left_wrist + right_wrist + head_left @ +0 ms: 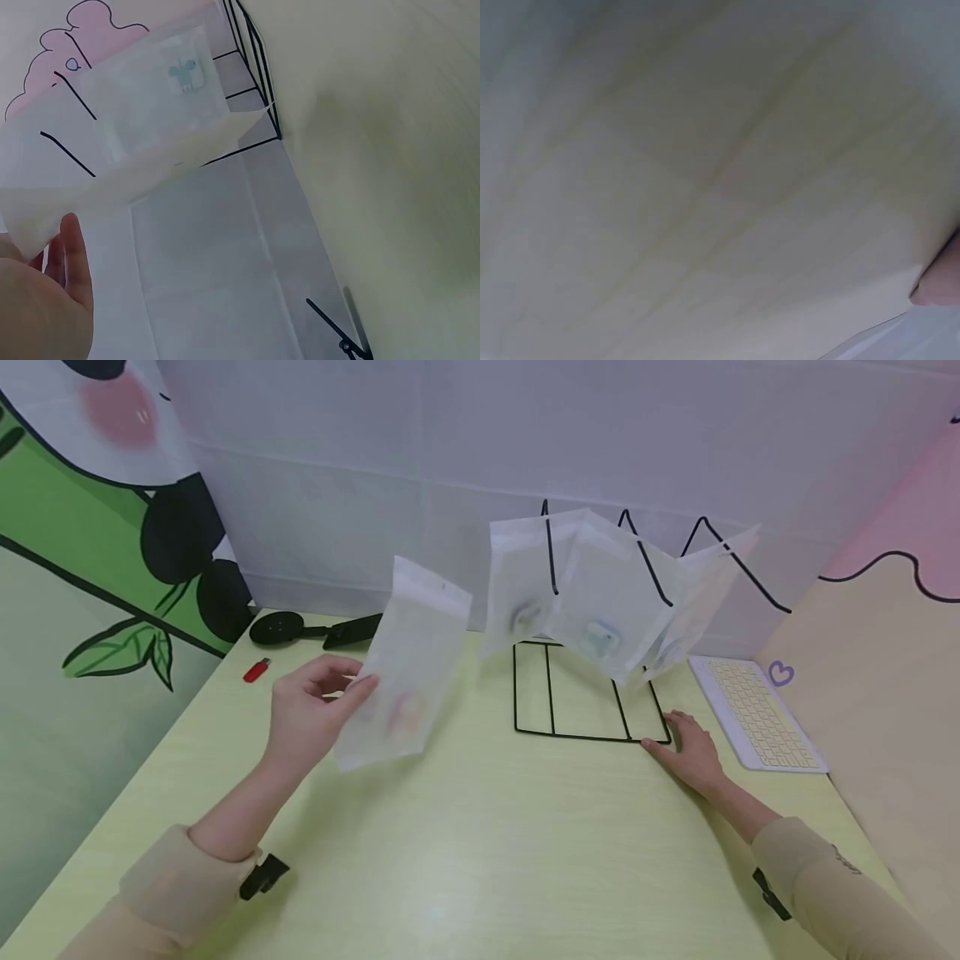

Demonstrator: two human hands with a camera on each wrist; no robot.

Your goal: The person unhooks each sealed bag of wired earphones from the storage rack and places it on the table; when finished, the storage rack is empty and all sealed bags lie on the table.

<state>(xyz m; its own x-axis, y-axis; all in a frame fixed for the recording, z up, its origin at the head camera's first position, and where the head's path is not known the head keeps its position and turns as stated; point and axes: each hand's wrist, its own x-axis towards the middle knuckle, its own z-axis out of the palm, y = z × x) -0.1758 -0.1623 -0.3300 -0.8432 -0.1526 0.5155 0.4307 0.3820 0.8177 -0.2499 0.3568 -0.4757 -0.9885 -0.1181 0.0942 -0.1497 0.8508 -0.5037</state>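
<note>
My left hand (311, 706) pinches the edge of a translucent bag (412, 635) between thumb and fingers, off the table; a small pink and yellow item shows blurred inside it. To its right stands a black wire rack (551, 693) with three upper hooks. Further translucent bags (615, 577) hang from these, holding small items, one of them light blue. My right hand (690, 756) holds the rack's front right base corner with thumb and fingers. The left wrist view shows the left hand (49, 300) at the bag's end (127, 180); only a fingertip enters the right wrist view.
A white keyboard (765, 714) lies on the table (465, 860) right of the rack. At the back left are a black object with a round disc (277, 628) and a small red USB stick (257, 670). Fabric panels (337, 527) enclose the back and sides.
</note>
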